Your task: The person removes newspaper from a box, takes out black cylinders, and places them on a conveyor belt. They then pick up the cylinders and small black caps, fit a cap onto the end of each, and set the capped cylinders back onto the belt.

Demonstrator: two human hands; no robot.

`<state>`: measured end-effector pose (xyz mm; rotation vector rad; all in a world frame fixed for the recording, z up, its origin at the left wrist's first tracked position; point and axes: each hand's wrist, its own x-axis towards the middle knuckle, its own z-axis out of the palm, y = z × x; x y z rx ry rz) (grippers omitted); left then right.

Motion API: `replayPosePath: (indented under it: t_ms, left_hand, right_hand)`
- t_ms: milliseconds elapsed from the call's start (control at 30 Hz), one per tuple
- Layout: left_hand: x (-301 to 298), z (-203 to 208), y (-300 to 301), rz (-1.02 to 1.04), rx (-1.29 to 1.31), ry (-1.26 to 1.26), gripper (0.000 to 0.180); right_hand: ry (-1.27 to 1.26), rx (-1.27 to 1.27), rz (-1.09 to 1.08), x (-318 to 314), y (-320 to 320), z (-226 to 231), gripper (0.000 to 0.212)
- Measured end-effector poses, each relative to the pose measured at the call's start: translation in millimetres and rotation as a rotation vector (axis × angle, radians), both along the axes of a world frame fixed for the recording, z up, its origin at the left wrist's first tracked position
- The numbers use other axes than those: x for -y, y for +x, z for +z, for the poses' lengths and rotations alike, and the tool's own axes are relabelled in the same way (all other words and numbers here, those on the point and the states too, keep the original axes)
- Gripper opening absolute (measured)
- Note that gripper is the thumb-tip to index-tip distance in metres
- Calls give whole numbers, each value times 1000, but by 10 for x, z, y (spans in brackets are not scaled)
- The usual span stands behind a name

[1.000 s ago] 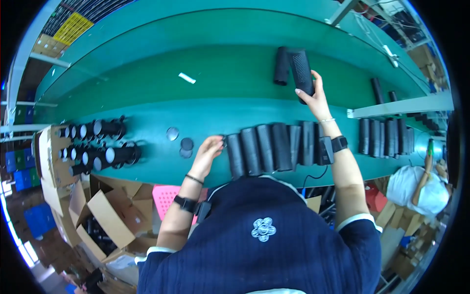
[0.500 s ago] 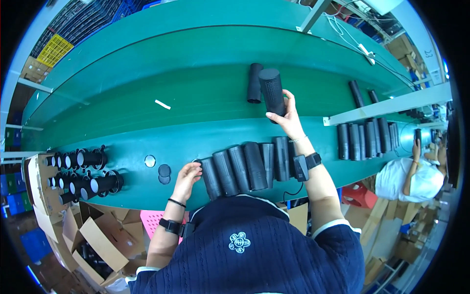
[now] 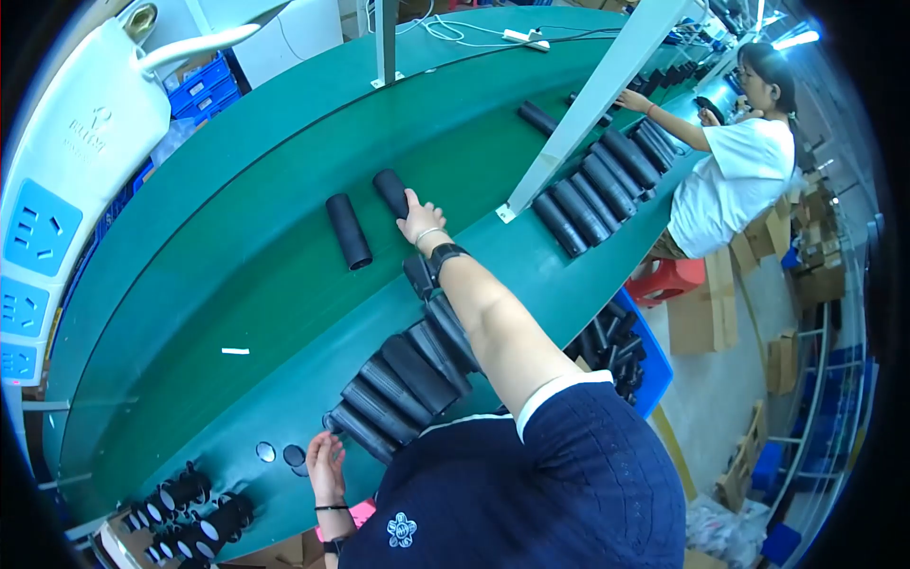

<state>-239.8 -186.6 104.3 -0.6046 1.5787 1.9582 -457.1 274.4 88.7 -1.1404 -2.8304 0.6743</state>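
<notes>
At the far side, my right hand point(image 3: 420, 223) is at the near end of a black tube point(image 3: 391, 192) on the green belt. One finger touches its side while the other fingers spread away from it. A second black tube point(image 3: 349, 232) lies on the belt to its left. My left hand point(image 3: 326, 467) is open, its fingers loosely extended beside the left end of a row of black tubes point(image 3: 384, 389) on the near ledge. Small round black caps point(image 3: 295, 456) and a pale disc point(image 3: 265, 452) lie left of that hand. My right forearm covers part of the row.
A slanted metal post point(image 3: 592, 119) stands right of the belt, beside another row of black tubes point(image 3: 607, 185). Further right, a person in white point(image 3: 730, 175) reaches over the belt. Black cylindrical parts point(image 3: 223, 520) stand at lower left. A blue bin point(image 3: 654, 365) of black parts is below the ledge.
The view has swung to the right, bringing the other person fully into sight. My right hand has brought the raised tube down onto the belt and its fingers have spread. My left hand stays near the row's end.
</notes>
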Motion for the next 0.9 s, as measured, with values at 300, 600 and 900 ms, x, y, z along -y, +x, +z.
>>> replayPosePath:
  t_ms: [300,600,900]
  left_hand:
    - [-26,-383,81,-236,-330,-318,51]
    - [-418,-260,-107,-298,-475,-857,80]
    - [-140,268,165,-387,-499,-261,74]
  right_hand:
    - [375,63,655,1218,-150,-77,41]
    - [504,-332,700,1110,601,136,46]
    - [-1384,235,746,2184,1891,532,37]
